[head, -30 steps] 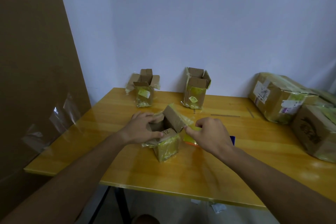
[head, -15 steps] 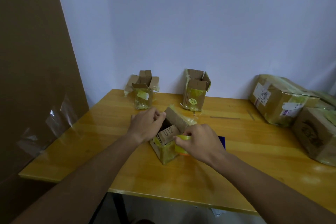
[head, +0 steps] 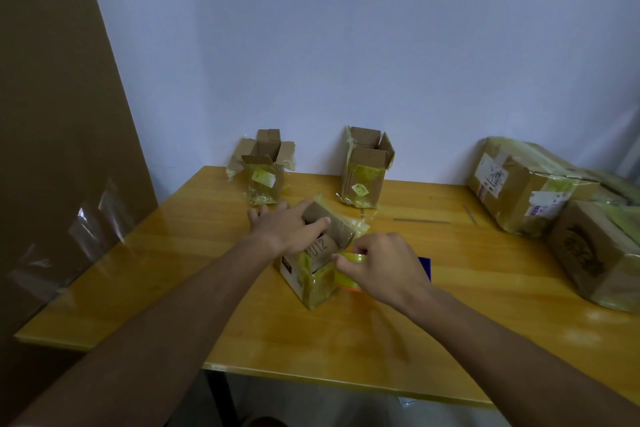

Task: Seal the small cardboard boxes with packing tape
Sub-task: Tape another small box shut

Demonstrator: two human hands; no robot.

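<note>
A small cardboard box [head: 313,282], wrapped in yellowish tape and marked "U12" on one flap, stands mid-table with its flaps partly folded. My left hand [head: 287,225] lies flat over the top, fingers straight, pressing the flaps down. My right hand [head: 379,269] is at the box's right side, fingers curled, pinching a roll of yellowish packing tape [head: 348,270]. Two more small boxes stand with open flaps by the wall: one at the left [head: 263,170], one in the middle [head: 365,170].
The yellow wooden table [head: 173,270] has its front edge near me. Larger taped cartons [head: 523,184] [head: 595,253] crowd the right side. A big cardboard sheet [head: 52,149] leans at the left. A blue object [head: 425,265] peeks out behind my right hand.
My left hand has spread flat over the flaps and pushed them down. My right hand has moved in to the box's right side with the tape.
</note>
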